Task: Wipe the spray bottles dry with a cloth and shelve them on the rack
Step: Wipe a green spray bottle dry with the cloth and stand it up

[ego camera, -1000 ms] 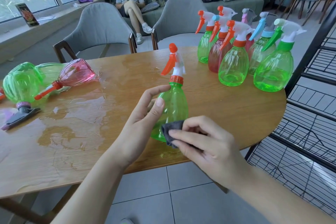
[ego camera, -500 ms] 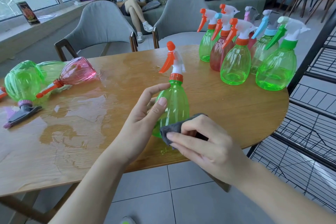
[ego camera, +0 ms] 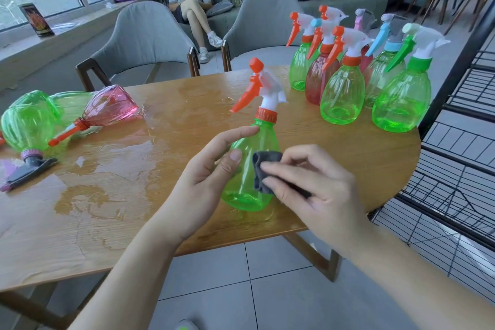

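- Left hand (ego camera: pixel 211 169) curled round the green spray bottle (ego camera: pixel 250 169) with the orange trigger; bottle upright, near the front edge of the wooden table (ego camera: pixel 348 158).
- Right hand (ego camera: pixel 316 190) pinches the folded grey cloth (ego camera: pixel 265 171) and presses it against the bottle's side, mid-body.
- Progress, my estimate: a cluster of upright bottles (ego camera: pixel 345 88) stands at the far right, probably wiped; none visible on the black wire rack (ego camera: pixel 455 169).
- Remaining: several bottles lie tipped at the left (ego camera: pixel 29 126) beside a water puddle (ego camera: pixel 112 169); all shelving still to do.
- Versus half a second ago: cloth has moved up from the bottle's base to its middle; left-hand grip unchanged.
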Available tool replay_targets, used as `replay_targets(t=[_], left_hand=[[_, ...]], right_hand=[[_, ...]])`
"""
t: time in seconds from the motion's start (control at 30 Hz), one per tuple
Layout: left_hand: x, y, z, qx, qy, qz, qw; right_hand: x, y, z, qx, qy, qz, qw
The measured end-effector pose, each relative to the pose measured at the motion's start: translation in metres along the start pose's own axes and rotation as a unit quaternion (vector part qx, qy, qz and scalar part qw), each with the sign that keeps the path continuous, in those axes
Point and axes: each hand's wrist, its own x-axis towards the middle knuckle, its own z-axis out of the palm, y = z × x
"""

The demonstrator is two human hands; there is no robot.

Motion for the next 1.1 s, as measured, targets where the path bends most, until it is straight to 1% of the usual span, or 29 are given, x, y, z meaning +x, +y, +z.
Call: replay_targets(t=[0.07,0.17,0.23,0.27,0.33,0.4,0.5,0.6,0.67,0.7,0.77,0.87,0.93,1.0,1.1], left_hand=[[0.001,0.0,0.0,0.0,0.005,-0.003,1.0],[0.002,0.002,0.001,-0.006,-0.006,-0.002,1.0],[0.002,0.002,0.002,-0.017,-0.01,-0.005,1.0],[0.002,0.001,0.003,-0.028,-0.009,-0.007,1.0],[0.001,0.0,0.004,-0.054,0.004,-0.013,0.998],[0.001,0.0,0.005,-0.076,0.028,-0.02,0.997],[0.001,-0.003,0.006,-0.043,0.052,-0.005,0.998],[0.001,-0.006,0.008,-0.046,0.07,-0.002,0.997],[0.001,-0.006,0.007,-0.068,0.062,-0.005,0.996],[0.002,-0.005,0.006,-0.08,0.054,-0.009,0.995],[0.001,-0.003,0.005,-0.108,0.036,-0.018,0.993],[0.0,-0.002,0.006,-0.128,0.009,-0.015,0.992],[0.0,-0.004,0.007,-0.122,0.002,-0.01,0.992],[0.0,-0.007,0.006,-0.114,-0.002,-0.008,0.993],[0.0,-0.007,0.006,-0.126,0.009,-0.015,0.992]], right_hand=[[-0.003,-0.001,0.002,-0.003,0.001,-0.009,1.0],[0.006,0.002,0.0,-0.007,0.038,0.03,0.999],[0.012,0.003,-0.002,0.004,0.046,0.053,0.998],[0.013,0.003,-0.002,0.005,0.043,0.051,0.998],[0.009,0.001,0.0,-0.004,0.022,0.022,0.999],[0.002,-0.004,0.002,-0.014,-0.022,-0.027,0.999],[-0.009,-0.007,0.006,-0.049,-0.075,-0.103,0.991],[-0.011,-0.007,0.008,-0.076,-0.084,-0.144,0.983],[-0.008,-0.006,0.006,-0.087,-0.08,-0.151,0.981],[-0.007,-0.006,0.005,-0.084,-0.073,-0.139,0.984],[-0.001,-0.006,0.003,-0.06,-0.045,-0.087,0.993],[0.012,0.0,-0.003,-0.015,0.014,0.023,1.0],[0.019,0.005,-0.009,0.027,0.033,0.087,0.995],[0.017,0.005,-0.009,0.029,0.033,0.085,0.995],[0.004,-0.001,-0.003,-0.015,0.017,0.017,1.0]])
